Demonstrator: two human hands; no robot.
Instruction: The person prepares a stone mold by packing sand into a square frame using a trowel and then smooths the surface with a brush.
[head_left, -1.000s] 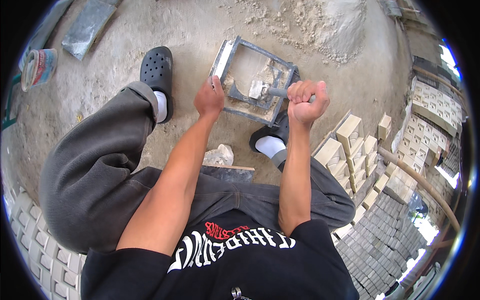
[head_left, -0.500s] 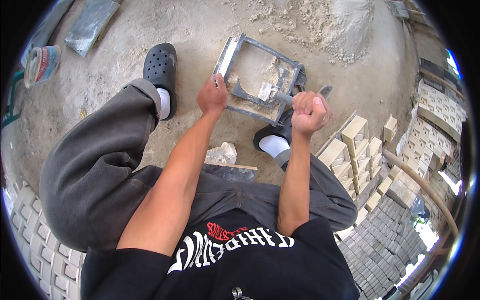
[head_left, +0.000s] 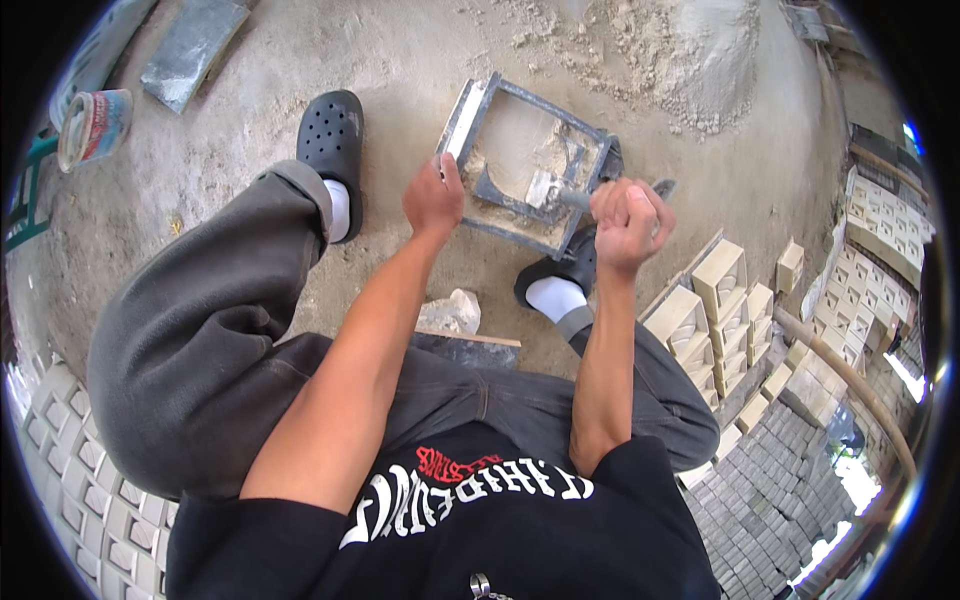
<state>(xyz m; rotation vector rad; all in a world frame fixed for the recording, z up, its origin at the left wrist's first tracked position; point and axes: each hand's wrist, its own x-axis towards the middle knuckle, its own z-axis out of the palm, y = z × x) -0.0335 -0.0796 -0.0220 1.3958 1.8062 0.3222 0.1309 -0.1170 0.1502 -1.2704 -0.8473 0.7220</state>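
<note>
On the ground in front of me lies a rectangular grey mould frame (head_left: 541, 97) with pale, damp-looking powder inside. It has a curved inner piece (head_left: 500, 198) near its close side. My left hand (head_left: 434, 195) is closed on the frame's left edge, by a whitish strip. My right hand (head_left: 632, 222) is wrapped round a grey hand tool (head_left: 576, 199). The tool's pale, powder-caked end (head_left: 543, 188) rests in or just over the close right part of the frame, and a pointed flat end sticks out past my fist. Its exact kind is unclear.
Loose pale powder (head_left: 700, 70) is heaped at the far right. Cast blocks (head_left: 718, 275) are stacked right of my knee, beside a wooden pole (head_left: 850, 370) and grey bricks (head_left: 775, 470). A bucket (head_left: 95, 130) and flat slab (head_left: 193, 52) lie far left. A whitish lump (head_left: 450, 312) sits before my lap.
The whole view has shifted slightly, moving the scene a little right and down. My right hand and its tool have risen slightly against the frame; my left hand keeps its hold.
</note>
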